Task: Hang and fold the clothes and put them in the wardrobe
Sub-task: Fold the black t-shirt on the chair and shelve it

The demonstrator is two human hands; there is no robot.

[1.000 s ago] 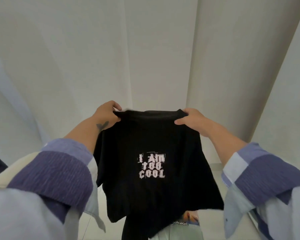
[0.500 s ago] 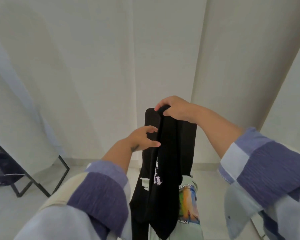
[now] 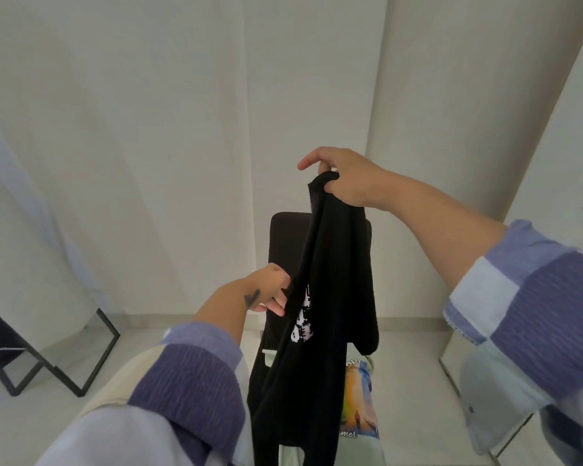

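A black T-shirt [image 3: 330,297] with white print hangs lengthwise, folded in half, in the middle of the view. My right hand [image 3: 345,176] pinches its top end up high. My left hand [image 3: 270,292] is lower, at the shirt's left edge beside the print, fingers touching the fabric. Below the shirt lies a pale green garment [image 3: 360,408] with a colourful picture, partly hidden by the black cloth.
A dark chair back [image 3: 285,250] stands behind the shirt against white wall panels [image 3: 148,129]. A black metal frame [image 3: 91,358] leans at the left on the pale floor. A white panel edge [image 3: 552,163] rises at the right.
The shirt was held spread by both shoulders, then brought together in half. My right hand has risen with the top; my left hand has slid down along the edge.
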